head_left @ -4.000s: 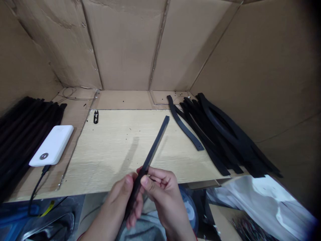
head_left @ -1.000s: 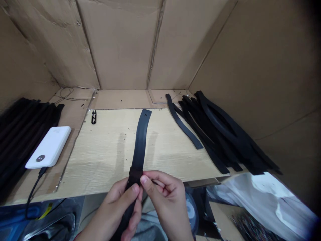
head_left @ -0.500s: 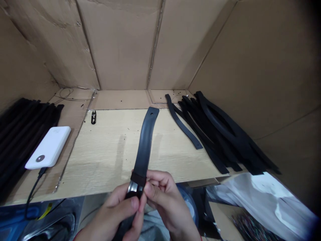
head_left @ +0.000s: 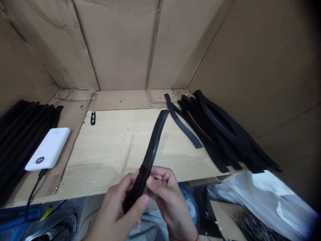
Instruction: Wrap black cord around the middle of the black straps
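A black strap (head_left: pixel 153 142) rises from my hands over the table's front edge, turned partly edge-on, with a small hole near its far tip. My left hand (head_left: pixel 122 204) is wrapped round its lower part, thumb on top. The fingers of my right hand (head_left: pixel 167 195) pinch the strap's side at a dark band (head_left: pixel 143 172). To the right, a separate black strap (head_left: pixel 184 127) lies curved on the board beside a pile of black straps (head_left: pixel 215 130).
A white power bank (head_left: pixel 48 149) with a black cable lies at the left, next to more stacked black straps (head_left: pixel 22 134). Small black snips (head_left: pixel 93 118) rest near the back left. Cardboard walls (head_left: pixel 122 43) enclose the back and sides.
The held strap has turned edge-on and its far tip has swung right. My left hand has rolled with it, and the shiny metal part near the band no longer shows.
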The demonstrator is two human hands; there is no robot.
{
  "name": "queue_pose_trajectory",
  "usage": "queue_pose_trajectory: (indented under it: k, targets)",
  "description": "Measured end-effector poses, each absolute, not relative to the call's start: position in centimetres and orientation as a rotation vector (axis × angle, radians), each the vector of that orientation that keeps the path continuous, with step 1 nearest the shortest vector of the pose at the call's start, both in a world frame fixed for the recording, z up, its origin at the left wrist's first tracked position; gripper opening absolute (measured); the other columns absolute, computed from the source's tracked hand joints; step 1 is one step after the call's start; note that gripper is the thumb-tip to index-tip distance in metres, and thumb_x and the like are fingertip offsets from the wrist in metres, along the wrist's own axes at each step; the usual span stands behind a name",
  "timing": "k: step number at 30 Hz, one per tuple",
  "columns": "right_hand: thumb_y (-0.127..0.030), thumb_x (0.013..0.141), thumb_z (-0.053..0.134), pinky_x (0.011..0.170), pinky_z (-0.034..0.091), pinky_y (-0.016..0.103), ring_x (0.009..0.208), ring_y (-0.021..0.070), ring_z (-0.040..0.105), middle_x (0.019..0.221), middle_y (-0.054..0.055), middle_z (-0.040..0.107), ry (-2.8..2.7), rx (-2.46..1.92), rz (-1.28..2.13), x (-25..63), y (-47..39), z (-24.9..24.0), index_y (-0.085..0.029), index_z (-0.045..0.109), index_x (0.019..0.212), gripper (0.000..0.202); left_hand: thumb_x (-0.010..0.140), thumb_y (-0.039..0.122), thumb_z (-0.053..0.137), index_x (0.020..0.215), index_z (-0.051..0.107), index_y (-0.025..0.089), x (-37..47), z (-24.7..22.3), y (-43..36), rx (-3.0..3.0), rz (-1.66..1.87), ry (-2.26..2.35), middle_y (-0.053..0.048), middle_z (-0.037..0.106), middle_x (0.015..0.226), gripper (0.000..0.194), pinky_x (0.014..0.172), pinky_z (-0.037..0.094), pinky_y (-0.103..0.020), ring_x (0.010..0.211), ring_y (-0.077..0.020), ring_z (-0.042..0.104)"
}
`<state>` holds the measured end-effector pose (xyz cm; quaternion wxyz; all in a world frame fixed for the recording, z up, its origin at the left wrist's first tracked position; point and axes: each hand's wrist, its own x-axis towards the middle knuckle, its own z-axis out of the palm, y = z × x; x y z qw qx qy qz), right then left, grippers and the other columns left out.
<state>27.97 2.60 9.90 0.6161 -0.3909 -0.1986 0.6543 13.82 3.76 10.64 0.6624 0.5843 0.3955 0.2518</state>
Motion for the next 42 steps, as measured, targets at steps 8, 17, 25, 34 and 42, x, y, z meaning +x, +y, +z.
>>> queue_pose_trajectory:
  k: [8,17,25,34,42]
  targets:
    - [-0.032,0.071,0.081,0.038,0.01,0.018,0.042,0.0022,0.014,0.045,-0.007,0.042,-0.558,-0.891,1.5,27.2,2.3,11.3,-0.018,0.079,0.09,0.024,0.093,0.045,0.046,0.08,0.059,0.022,14.1,11.8,2.9,1.47,0.82,1.093,0.001,0.049,0.057,0.029,0.049,0.033,-0.023,0.051,-0.0129,0.043]
    - [-0.033,0.079,0.074,0.043,0.033,0.019,0.046,0.0063,0.038,0.054,-0.002,0.053,-0.741,-0.971,1.425,27.2,2.1,11.6,-0.015,0.077,0.08,0.018,0.087,0.061,0.049,0.077,0.056,0.019,13.8,11.2,2.8,0.999,0.685,0.895,0.004,0.042,0.054,0.044,0.041,0.024,-0.021,0.042,-0.0065,0.031]
    - [-0.027,0.077,0.077,0.056,0.048,0.021,0.041,0.0047,0.043,0.044,-0.006,0.051,-0.626,-0.934,1.392,26.6,1.7,11.7,-0.017,0.075,0.081,0.012,0.077,0.062,0.062,0.08,0.057,0.016,13.5,9.9,2.8,0.542,0.594,0.632,0.008,0.039,0.049,0.047,0.035,0.016,-0.014,0.034,-0.001,0.023]
    - [-0.029,0.074,0.08,0.047,0.043,0.014,0.045,0.0063,0.056,0.053,-0.001,0.066,-0.636,-0.855,1.465,26.9,1.4,11.5,-0.019,0.075,0.09,0.019,0.089,0.051,0.051,0.078,0.059,0.016,13.7,9.4,3.4,0.373,0.516,0.202,0.009,0.033,0.044,0.038,0.03,0.017,-0.01,0.029,-0.0004,0.018]
    - [-0.032,0.085,0.069,0.044,0.041,0.014,0.041,0.0058,0.052,0.045,-0.002,0.058,-0.768,-0.948,1.276,27.1,1.6,11.3,-0.014,0.064,0.059,0.031,0.084,0.063,0.051,0.085,0.065,0.012,14.0,8.7,4.2,0.323,0.323,0.256,0.004,0.047,0.049,0.053,0.031,0.029,-0.013,0.032,-0.0036,0.038]
